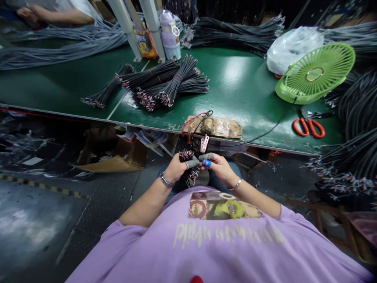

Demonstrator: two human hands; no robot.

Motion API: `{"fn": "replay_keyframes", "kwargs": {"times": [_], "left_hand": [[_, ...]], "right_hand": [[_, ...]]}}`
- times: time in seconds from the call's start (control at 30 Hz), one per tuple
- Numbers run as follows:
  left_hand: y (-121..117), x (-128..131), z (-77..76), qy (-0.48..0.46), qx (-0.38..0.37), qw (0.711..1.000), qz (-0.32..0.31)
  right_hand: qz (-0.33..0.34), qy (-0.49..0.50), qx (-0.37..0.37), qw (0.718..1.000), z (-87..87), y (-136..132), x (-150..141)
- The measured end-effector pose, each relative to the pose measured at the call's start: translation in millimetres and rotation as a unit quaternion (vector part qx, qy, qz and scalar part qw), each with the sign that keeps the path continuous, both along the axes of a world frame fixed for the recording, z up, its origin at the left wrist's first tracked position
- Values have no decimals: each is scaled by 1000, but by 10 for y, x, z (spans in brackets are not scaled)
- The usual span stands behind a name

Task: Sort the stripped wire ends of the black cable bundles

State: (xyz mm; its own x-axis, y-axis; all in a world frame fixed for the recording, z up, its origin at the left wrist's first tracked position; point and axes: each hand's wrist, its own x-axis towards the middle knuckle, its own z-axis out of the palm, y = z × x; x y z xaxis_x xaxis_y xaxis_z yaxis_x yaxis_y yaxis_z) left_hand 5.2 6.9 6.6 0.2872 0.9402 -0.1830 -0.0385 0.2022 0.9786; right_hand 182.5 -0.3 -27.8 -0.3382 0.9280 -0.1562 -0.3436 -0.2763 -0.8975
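While left hand (pixel 175 169) grips wire bundle (pixel 186 155) just off green bench (pixel 250 94), seven o'clock from wooden block (pixel 228 127), right hand (pixel 222 168) pinches narrow beside it, can't tell on what. From bundle: cardboard box (pixel 118 163) nine o'clock, bottle (pixel 171 39) twelve, plastic bag (pixel 293 45) one-to-two; contents unclear.

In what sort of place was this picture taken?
Probably a workshop for wires or cables: tied bundles of black wires lie on a long green workbench, and the person's left hand holds another bundle.
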Motion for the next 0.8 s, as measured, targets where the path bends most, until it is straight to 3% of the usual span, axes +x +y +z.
{"fn": "replay_keyframes", "kwargs": {"times": [0.2,0.33,0.8], "left_hand": [[13,-41,-22,-7,-20,998,-53],[-10,-21,3,11,-29,997,-74],[-45,15,47,46,18,999,-22]], "right_hand": [[68,69,-76,992,-41,30,26],[90,46,-89,991,-15,72,46],[88,85,-208,970,53,134,42]]}}
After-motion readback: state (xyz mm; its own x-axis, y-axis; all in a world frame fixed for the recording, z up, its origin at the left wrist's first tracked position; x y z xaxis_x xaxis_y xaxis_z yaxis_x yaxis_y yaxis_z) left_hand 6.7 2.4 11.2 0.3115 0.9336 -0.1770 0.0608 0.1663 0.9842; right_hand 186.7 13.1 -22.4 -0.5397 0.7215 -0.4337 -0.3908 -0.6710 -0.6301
